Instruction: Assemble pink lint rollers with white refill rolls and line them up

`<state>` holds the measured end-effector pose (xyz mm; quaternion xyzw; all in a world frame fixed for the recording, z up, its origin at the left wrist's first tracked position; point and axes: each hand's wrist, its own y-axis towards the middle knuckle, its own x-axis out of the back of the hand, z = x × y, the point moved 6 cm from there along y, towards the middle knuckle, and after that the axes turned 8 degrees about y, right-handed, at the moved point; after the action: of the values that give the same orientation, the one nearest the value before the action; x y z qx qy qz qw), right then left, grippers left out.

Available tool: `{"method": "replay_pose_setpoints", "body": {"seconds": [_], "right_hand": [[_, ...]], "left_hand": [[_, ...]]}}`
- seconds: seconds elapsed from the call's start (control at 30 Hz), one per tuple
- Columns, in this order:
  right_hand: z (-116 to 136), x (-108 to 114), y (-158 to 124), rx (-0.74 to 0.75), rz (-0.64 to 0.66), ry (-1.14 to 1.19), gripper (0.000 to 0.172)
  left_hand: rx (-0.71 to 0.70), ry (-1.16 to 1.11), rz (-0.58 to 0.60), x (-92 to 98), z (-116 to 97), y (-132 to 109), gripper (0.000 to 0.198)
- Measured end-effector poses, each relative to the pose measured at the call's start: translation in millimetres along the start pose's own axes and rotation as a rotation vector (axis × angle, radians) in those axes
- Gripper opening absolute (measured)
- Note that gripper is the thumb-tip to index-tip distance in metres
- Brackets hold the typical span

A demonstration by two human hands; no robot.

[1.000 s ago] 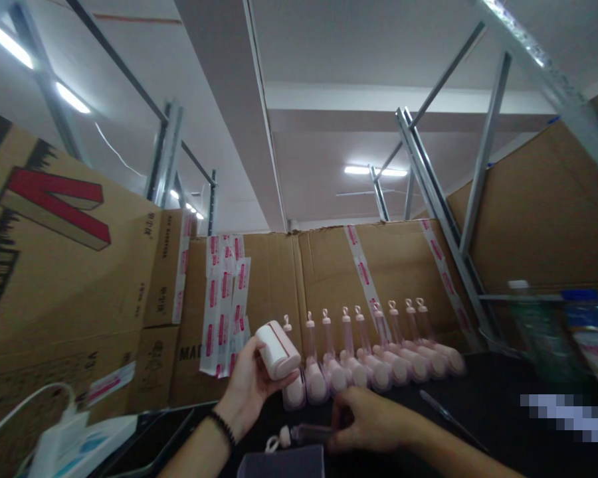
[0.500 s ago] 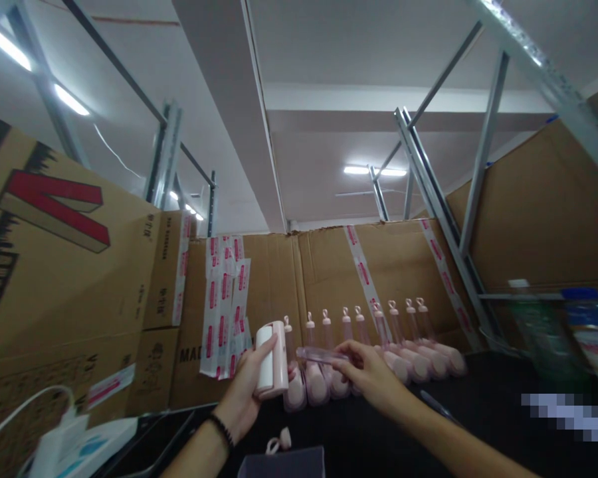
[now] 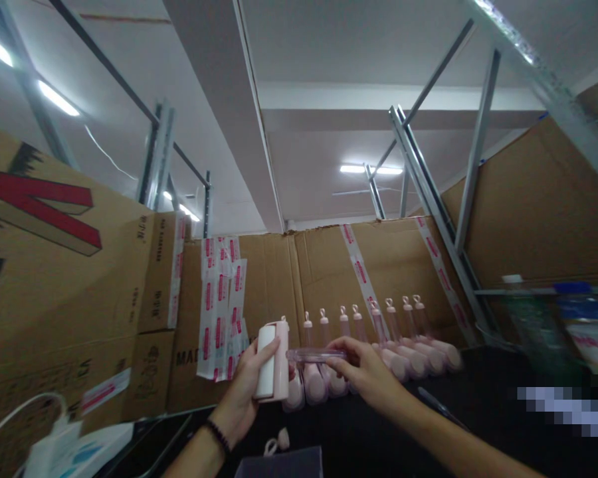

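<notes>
My left hand point(image 3: 242, 385), with a dark beaded bracelet at the wrist, is wrapped round a pink and white roller-like case point(image 3: 273, 362) held upright. My right hand point(image 3: 361, 365) pinches a clear pinkish tube point(image 3: 313, 356), which lies level with its left end at the case's right side. Whether the tube touches the case cannot be told. Behind my hands stands a row of several pink rollers point(image 3: 411, 364) with clear handles and looped caps. A small pink looped cap point(image 3: 283, 438) lies on the black surface below.
A dark box point(image 3: 279, 463) is at the bottom edge. A pen point(image 3: 441, 406) lies right of my right forearm. At the far right are a green bottle point(image 3: 538, 332) and a blue-lidded jar point(image 3: 585, 325). A white power strip point(image 3: 99, 448) sits lower left, before cardboard point(image 3: 269, 279).
The tube in my right hand has moved left, up to the pink and white case. The whole view has shifted slightly.
</notes>
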<state>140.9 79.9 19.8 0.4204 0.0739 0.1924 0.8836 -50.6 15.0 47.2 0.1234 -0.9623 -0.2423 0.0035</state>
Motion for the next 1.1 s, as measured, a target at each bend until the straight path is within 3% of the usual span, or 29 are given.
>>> {"method": "replay_pose_setpoints", "body": {"seconds": [1.1], "right_hand": [[15.0,-0.5,-5.6,0.059,0.016,-0.118,0.020]], "left_hand": [[-0.100,0.132,0.057,0.0,-1.9,0.1,0.044]]}}
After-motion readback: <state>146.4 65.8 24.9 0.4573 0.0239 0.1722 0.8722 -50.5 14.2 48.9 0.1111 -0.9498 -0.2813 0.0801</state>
